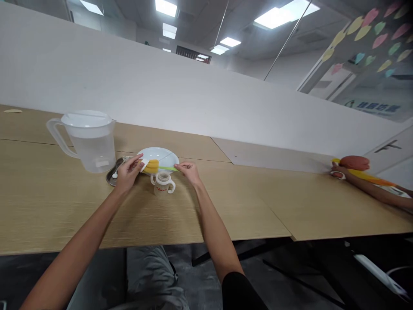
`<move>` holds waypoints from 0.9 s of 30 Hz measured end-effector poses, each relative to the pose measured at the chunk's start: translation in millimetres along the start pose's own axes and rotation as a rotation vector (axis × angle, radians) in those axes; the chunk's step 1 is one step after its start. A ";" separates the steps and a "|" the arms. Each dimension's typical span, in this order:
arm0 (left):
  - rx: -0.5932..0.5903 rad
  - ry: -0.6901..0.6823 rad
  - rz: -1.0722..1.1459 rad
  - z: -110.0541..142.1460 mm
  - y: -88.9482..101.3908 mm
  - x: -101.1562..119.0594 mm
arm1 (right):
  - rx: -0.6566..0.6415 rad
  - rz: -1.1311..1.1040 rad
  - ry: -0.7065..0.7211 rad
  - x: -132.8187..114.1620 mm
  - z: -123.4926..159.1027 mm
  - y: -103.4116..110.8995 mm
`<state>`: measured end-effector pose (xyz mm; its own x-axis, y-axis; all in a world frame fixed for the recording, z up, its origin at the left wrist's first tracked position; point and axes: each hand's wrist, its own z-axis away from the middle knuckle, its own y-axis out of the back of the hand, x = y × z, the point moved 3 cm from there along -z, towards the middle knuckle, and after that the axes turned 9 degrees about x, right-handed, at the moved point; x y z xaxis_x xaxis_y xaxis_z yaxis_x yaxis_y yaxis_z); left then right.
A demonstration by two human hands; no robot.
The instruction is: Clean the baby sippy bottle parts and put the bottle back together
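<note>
gripping a small white plastic piece (145, 165) in the closed fingers of the left hand (127, 171), at the near-left rim of the shallow round white bowl (161, 153). pinching a thin bright-green stick (169, 168) between thumb and fingertips of the right hand (189, 169), just beside the bowl's right rim. holding a lobed yellow sponge-like head (152, 166) between both hands, over the near part of the bowl; too small to tell how joined to the green stick. seeing, just in front of the bowl, a clear open two-handled cup (163, 184) with red print, upright. just left of the bowl, seeing a dark metal tray (111, 178) with a small white item (115, 175) inside; farther left, a tall translucent plastic pitcher (93, 144) with a white lid. well right of the bowl, seeing another person's hand (339, 169) on the pale wooden table (226, 198).
</note>
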<state>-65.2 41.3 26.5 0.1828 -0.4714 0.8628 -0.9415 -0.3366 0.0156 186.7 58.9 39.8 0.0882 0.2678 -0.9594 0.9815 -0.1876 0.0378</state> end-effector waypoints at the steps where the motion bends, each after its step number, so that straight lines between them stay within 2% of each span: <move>1: -0.002 -0.023 -0.024 0.9 -0.1 1.1 | 0.008 -0.011 -0.010 -0.5 1.1 -1.3; 4: 0.045 -0.185 -0.134 3.4 1.8 6.5 | 0.046 -0.035 -0.045 -0.9 1.5 -3.9; 6: 0.117 -0.306 -0.241 5.1 4.5 11.4 | 0.080 -0.041 -0.057 -0.5 -0.2 -3.8; 8: 0.185 -0.367 -0.341 6.2 7.1 15.4 | 0.157 -0.048 -0.047 -0.3 -2.1 -1.3; 11: 0.244 -0.368 -0.422 6.4 10.1 18.2 | 0.244 -0.063 -0.024 -0.6 -1.4 0.8; 15: 0.228 -0.371 -0.438 6.3 10.4 17.0 | 0.098 -0.034 0.032 -4.4 5.6 -9.1; 19: 0.227 -0.337 -0.471 6.8 9.1 13.5 | 0.177 -0.029 0.098 -7.8 10.1 -12.4; 23: 0.219 -0.330 -0.503 6.7 8.9 11.0 | 0.155 -0.040 0.118 -5.0 9.6 -15.5; 25: 0.228 -0.347 -0.511 5.9 11.7 8.5 | 0.232 -0.035 0.150 -1.9 6.4 -11.2; 27: 0.253 -0.348 -0.519 4.3 17.4 3.5 | 0.395 -0.036 0.140 4.1 1.4 -1.1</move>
<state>-79.7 30.2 27.6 0.7144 -0.4180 0.5612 -0.6193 -0.7509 0.2292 185.7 58.9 35.4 0.1043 0.4019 -0.9097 0.8465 -0.5161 -0.1310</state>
